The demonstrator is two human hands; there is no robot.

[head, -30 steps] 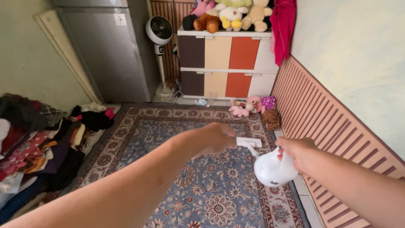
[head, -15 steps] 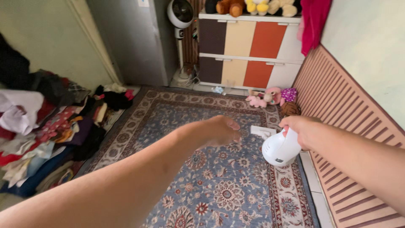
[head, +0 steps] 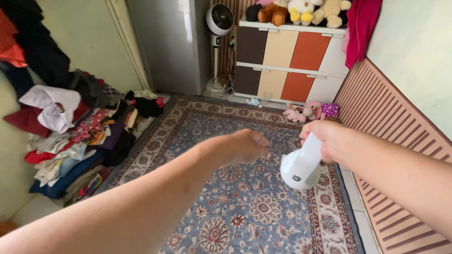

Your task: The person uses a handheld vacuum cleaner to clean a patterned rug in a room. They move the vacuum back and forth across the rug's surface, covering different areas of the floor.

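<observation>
There's a big patterned rug [head: 245,207] under me, with a messy heap of clothes [head: 80,136] piled along the left wall. Far end has a grey fridge [head: 174,44], a white standing fan [head: 220,21], and a brown, cream and orange drawer unit [head: 289,63] topped with stuffed toys [head: 301,11]. More plush toys [head: 310,111] sit on the floor by the slatted wall panel [head: 391,155].

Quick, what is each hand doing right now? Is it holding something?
Left hand: loosely curled over the patterned blue and red rug, holding nothing that shows.
Right hand: closed on the handle of the white plastic handheld vacuum.
</observation>
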